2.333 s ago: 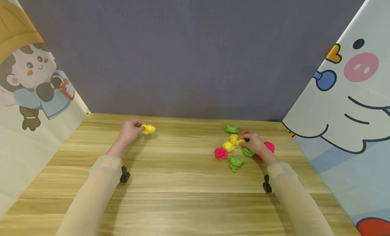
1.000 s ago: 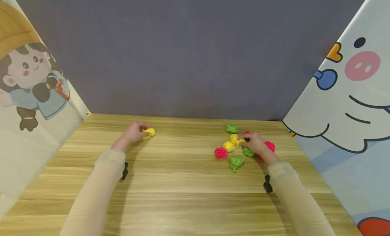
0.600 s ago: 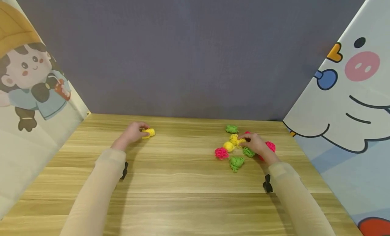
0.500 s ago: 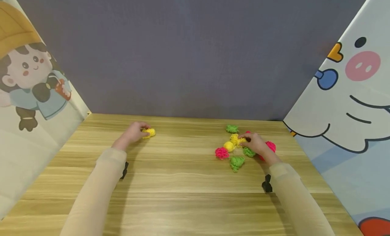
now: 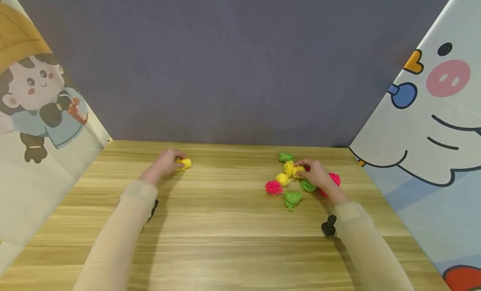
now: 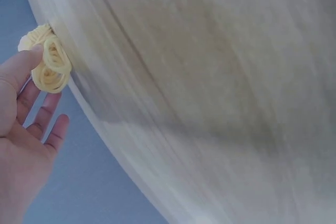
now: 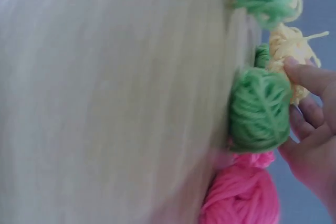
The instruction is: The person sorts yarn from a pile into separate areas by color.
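Note:
At the far left of the table, my left hand [image 5: 165, 162] pinches a small yellow yarn ball [image 5: 186, 163] between thumb and fingers. Its looped strands show in the left wrist view, where the yarn [image 6: 54, 66] sits at the thumb tip. On the right, my right hand [image 5: 316, 174] pinches another yellow yarn bundle [image 5: 292, 169], with a loose strand sticking out in the right wrist view. Just below this hand lies a green yarn ball [image 7: 260, 109]. A second yellow ball [image 5: 282, 179] rests beside the held bundle. Part of a red ball is hidden behind the right hand.
Around the right hand lie a green ball [image 5: 286, 157] at the back, a green one [image 5: 292, 199] in front, a red one [image 5: 273, 188] to the left and red yarn [image 5: 334, 179] to the right. A grey wall [image 5: 233, 74] stands behind the table [image 5: 225, 224].
My left hand has lowered the yellow yarn ball toward me and since held still. In the last half second my right hand has lifted slightly, raising the yellow yarn bundle with it.

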Available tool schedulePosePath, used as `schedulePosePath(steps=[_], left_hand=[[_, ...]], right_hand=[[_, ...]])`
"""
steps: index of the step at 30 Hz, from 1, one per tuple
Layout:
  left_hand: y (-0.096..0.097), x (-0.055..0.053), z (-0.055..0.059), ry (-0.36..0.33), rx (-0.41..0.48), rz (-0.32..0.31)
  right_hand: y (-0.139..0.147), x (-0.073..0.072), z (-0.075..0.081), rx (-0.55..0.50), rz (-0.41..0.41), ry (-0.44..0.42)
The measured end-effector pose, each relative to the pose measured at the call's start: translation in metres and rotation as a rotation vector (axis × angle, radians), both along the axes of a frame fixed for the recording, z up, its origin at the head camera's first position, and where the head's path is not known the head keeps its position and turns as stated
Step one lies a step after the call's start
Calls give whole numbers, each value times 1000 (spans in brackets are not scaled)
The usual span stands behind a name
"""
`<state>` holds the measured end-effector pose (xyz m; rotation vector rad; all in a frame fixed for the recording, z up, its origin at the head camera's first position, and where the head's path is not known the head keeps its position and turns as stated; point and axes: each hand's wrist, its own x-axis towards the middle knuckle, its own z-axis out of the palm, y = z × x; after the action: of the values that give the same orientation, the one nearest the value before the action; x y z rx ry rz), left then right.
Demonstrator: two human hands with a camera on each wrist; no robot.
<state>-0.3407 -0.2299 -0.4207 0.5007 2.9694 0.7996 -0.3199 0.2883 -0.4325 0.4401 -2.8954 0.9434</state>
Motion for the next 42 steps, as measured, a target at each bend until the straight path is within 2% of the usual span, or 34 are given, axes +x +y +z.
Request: schedulePosePath(steps=[5, 9, 19, 24, 32, 42], left_hand=[[2, -1, 3, 4, -62, 9], [2, -2, 4, 29, -96, 3], [4, -1, 6, 61, -112, -13], [4, 0, 8, 63, -112, -14], [4, 1, 10, 56, -115, -4], [2, 1, 7, 62, -120, -2]], right_hand=[[-7, 4, 13, -46, -25, 23], [-16, 7, 25, -63, -4, 39], [-56, 24, 51, -98, 55, 64], [-81, 30, 59, -117, 89, 82], [-122, 38, 63, -192, 123, 95], [-164, 35, 54, -232, 152, 120]])
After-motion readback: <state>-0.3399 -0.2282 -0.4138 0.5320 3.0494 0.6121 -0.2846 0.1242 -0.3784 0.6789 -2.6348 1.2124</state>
